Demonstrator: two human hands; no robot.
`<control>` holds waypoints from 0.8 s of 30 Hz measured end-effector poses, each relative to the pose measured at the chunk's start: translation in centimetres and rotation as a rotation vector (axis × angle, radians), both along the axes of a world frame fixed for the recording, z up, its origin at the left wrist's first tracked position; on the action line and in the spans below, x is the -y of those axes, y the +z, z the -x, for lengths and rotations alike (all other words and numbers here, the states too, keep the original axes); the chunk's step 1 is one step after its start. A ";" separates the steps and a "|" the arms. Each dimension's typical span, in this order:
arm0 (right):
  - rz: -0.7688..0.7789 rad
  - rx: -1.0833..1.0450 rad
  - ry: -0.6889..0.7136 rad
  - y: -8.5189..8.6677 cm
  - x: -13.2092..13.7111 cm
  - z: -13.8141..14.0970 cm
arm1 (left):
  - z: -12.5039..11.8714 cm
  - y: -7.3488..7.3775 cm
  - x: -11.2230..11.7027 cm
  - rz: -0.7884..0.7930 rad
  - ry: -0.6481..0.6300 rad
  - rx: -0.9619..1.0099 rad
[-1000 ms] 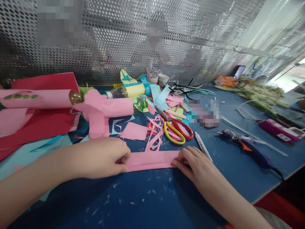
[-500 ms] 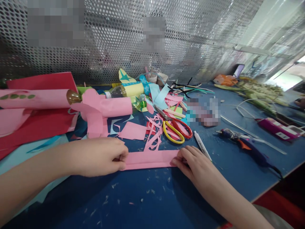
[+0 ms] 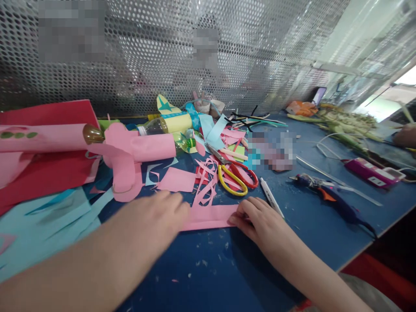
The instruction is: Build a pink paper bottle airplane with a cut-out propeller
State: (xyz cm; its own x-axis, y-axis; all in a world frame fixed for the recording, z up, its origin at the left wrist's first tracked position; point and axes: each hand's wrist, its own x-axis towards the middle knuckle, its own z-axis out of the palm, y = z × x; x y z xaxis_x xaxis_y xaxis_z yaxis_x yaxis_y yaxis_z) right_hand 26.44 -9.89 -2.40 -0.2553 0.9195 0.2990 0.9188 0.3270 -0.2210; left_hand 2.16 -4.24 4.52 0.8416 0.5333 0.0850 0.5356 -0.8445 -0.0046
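A folded strip of pink paper (image 3: 209, 216) lies across the front of the blue table, a crease running along its length. My left hand (image 3: 162, 216), a little blurred, is closed over the strip's left part; its fingers are curled and their tips are mostly hidden. At the right end, my right hand (image 3: 255, 219) pinches the strip between thumb and fingers. Just behind the strip are thin pink paper offcuts (image 3: 208, 186) and scissors (image 3: 232, 173) with one yellow and one red handle. Close to my right hand lies a white pen (image 3: 271, 197).
A pink paper-covered shape (image 3: 125, 160) and red sheets (image 3: 61, 173) lie left, above light blue paper (image 3: 55, 229). Wrapped bottles (image 3: 175, 124) stand behind. To the right are a glue gun (image 3: 331, 195), a purple power strip (image 3: 372, 173) and someone's hand (image 3: 405, 135).
My left hand has slid right along the pink strip, covering more of its left part. My right hand still holds the right end. The view has shifted slightly.
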 end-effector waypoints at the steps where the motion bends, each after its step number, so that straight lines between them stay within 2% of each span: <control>1: 0.012 -0.006 0.002 0.0 0.0 0.0 | -0.5 -0.5 0.9 -0.066 -0.058 -0.005; 3: 0.022 -0.011 0.003 -0.1 0.0 0.0 | -1.5 -1.7 2.6 -0.135 -0.192 0.063; 5: 0.011 -0.012 -0.001 -0.2 0.1 -0.1 | -2.2 -3.0 3.7 -0.179 -0.235 0.089; 6: 0.005 -0.011 -0.005 -0.2 0.1 0.0 | -2.4 -3.6 4.0 -0.209 -0.218 0.114; 9: -0.003 -0.009 -0.013 -0.1 0.1 0.1 | -2.3 -4.6 4.1 -0.168 -0.185 0.131; 13: 0.008 -0.015 -0.026 0.1 0.1 0.5 | -2.2 -4.7 3.5 -0.092 -0.184 0.136; 18: 0.048 -0.039 -0.093 1.0 0.4 -0.1 | -2.3 -4.8 3.1 -0.116 -0.214 0.137; 24: -0.286 0.011 -0.232 2.6 3.2 -1.0 | -2.2 -5.0 2.8 -0.001 -0.199 0.130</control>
State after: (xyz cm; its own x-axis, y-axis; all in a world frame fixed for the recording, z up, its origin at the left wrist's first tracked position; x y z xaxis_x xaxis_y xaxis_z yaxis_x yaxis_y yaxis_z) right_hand 27.41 -13.05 0.23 -0.0542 0.8331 0.5504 0.9776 0.1565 -0.1406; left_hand 4.40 -7.06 -0.49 0.9122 0.3578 0.1999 0.3547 -0.9335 0.0523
